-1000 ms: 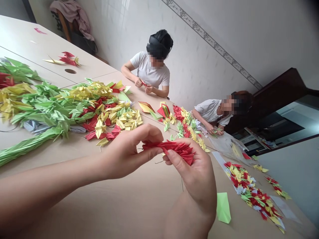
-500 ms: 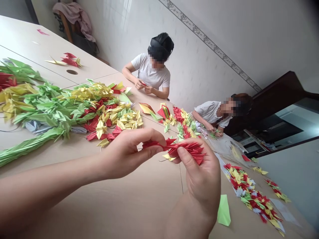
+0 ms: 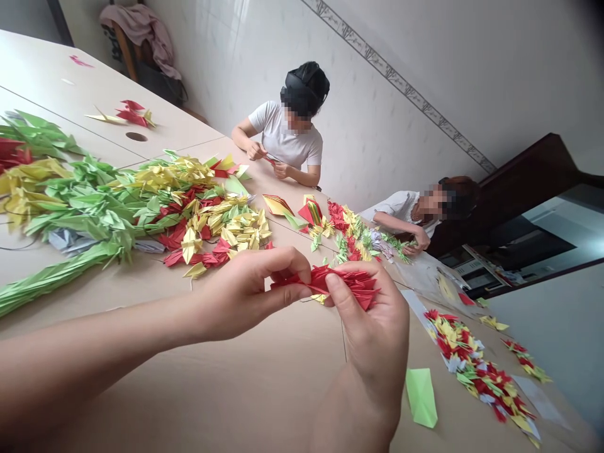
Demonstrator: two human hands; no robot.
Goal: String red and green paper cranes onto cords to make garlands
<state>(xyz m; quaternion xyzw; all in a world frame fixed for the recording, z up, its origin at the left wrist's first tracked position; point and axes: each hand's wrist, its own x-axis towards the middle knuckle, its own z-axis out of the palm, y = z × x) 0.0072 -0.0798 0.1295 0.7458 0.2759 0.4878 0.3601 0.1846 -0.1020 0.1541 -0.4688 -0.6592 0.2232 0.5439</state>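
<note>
Between my hands, above the table, is a tight bundle of red folded-paper cranes. My right hand grips its right part, thumb pressed on top and fingers behind. My left hand pinches the left end between thumb and fingers; the pieces there are partly hidden. Just behind the bundle, a few yellow paper pieces lie on the table. Left of my hands spreads a heap of yellow cranes, with red and green ones among them. A creased green sheet lies right of my right wrist.
The brown table holds green crane strings at left and mixed cranes at right. Across it, one person in a light shirt handles red paper; another person handles green pieces. A round hole opens in the tabletop.
My hands have come closer together, and the red pieces between them are now pressed into one bundle. My right hand has shifted slightly left. Across the table, one person's hands have moved apart.
</note>
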